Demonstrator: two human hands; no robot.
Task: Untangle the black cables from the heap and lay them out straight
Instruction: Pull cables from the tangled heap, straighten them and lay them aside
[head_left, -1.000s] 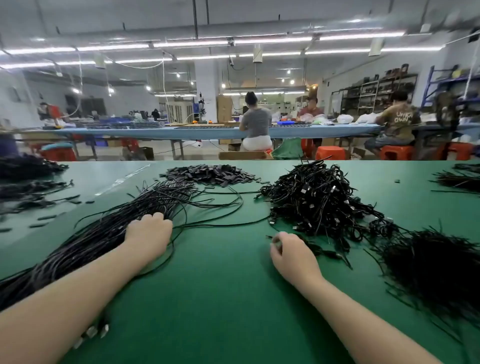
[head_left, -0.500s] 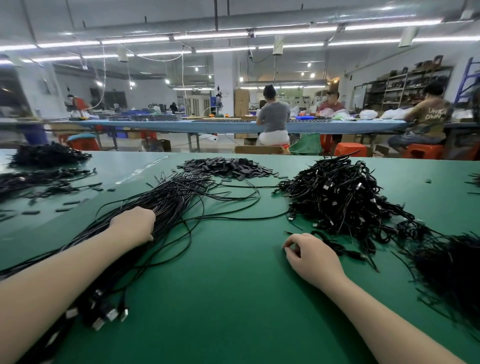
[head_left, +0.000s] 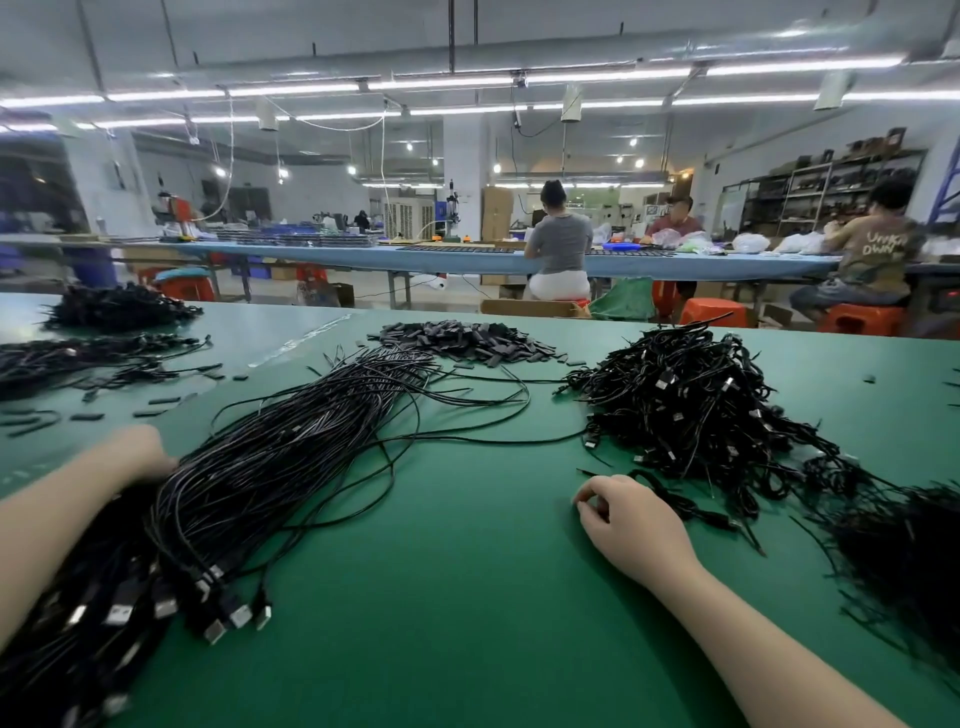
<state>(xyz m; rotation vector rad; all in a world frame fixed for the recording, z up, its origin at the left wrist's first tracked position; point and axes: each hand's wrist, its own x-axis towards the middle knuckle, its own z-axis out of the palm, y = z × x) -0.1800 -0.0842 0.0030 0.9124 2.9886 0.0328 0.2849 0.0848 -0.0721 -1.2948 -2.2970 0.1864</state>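
Note:
A tangled heap of black cables (head_left: 691, 405) with USB plugs lies on the green table (head_left: 467, 597), right of centre. A long bundle of straightened cables (head_left: 270, 467) runs diagonally at the left, its USB plugs (head_left: 223, 613) pointing toward me. My left hand (head_left: 137, 454) sits at the bundle's left side, fingers curled into the strands and partly hidden by them. Just in front of the heap, my right hand (head_left: 628, 519) rests on the table with curled fingers, pinching a single black cable (head_left: 696, 506) that trails right toward the heap.
A pile of small black pieces (head_left: 467, 338) lies at the back centre. Dense dark strands (head_left: 909, 551) fill the right edge. More cable piles (head_left: 119, 306) sit far left. People work seated at a blue table (head_left: 467, 260) behind.
The straight bundle has slid toward me, so its USB plugs now show near the bottom left. My left hand moved back and left with it. The right hand stayed in place.

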